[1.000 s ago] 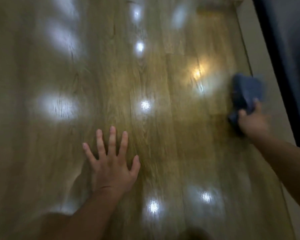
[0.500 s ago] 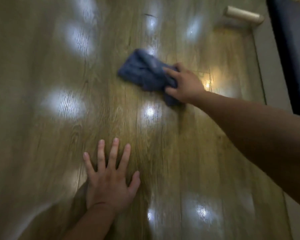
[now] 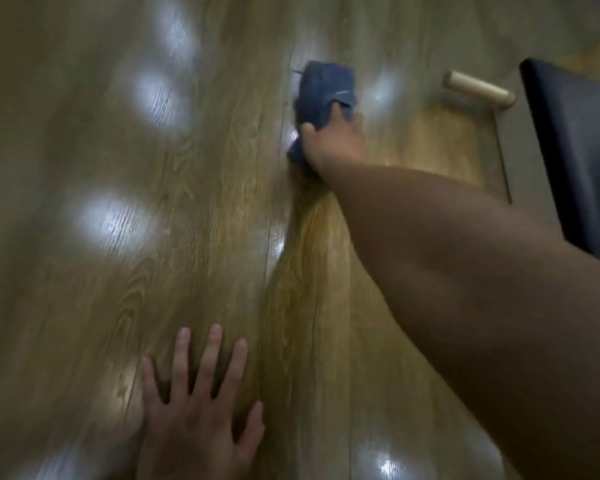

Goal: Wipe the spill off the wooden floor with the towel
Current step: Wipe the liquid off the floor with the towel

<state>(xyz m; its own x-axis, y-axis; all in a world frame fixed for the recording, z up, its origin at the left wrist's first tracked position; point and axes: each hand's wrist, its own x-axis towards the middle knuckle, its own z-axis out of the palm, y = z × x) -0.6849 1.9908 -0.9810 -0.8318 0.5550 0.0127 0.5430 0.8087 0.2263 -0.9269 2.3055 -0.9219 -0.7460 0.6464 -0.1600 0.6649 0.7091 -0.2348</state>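
A bunched blue towel [image 3: 323, 90] lies on the glossy wooden floor [image 3: 194, 209], far ahead and a little right of centre. My right hand [image 3: 336, 142] grips its near end, arm stretched out over the boards. My left hand [image 3: 198, 417] rests flat on the floor near the bottom edge, fingers spread and straight. The frame is blurred and bright lamp reflections dot the boards, so I cannot make out the spill itself.
A pale wooden cylinder [image 3: 478, 90], like a furniture leg, lies at the far right where the wood meets a grey strip [image 3: 530, 174]. A dark panel [image 3: 582, 161] stands along the right edge.
My right hand swept the towel from the right edge leftward across the floor, then pushed it farther away. The left hand stayed planted; the view tilted forward.
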